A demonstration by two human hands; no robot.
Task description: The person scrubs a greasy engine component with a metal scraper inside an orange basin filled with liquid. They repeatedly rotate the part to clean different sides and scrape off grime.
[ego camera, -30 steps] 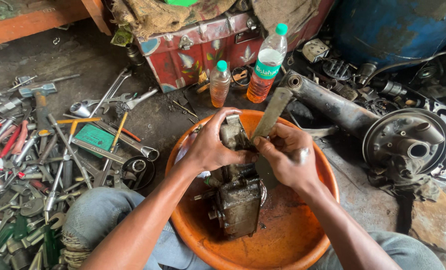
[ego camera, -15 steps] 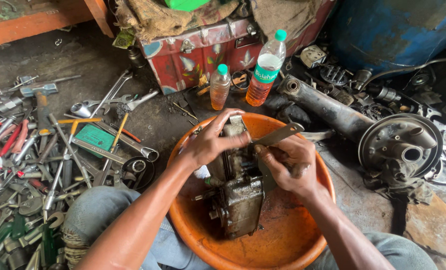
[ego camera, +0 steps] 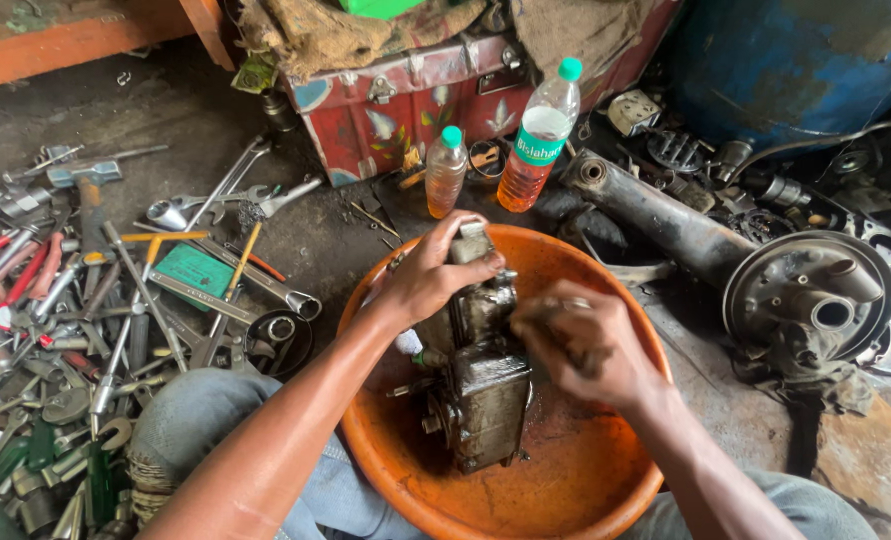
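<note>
At the left of the frame our tools (ego camera: 76,290) lie spread on the floor — wrenches and pliers fanned out within reach. Toward the centre, our left hand (ego camera: 428,275) clamps its grip on the top of the greasy engine part (ego camera: 478,365), keeping it upright in the orange basin (ego camera: 566,480), which likely catches the oily runoff. Our right hand (ego camera: 581,345) is blurred, pressed to the part's side — clenched, though on what we cannot tell. Two bottles (ego camera: 526,140) of amber liquid stand behind.

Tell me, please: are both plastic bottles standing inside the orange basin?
No, both bottles stand on the floor behind the orange basin, beside the red metal box.
</note>
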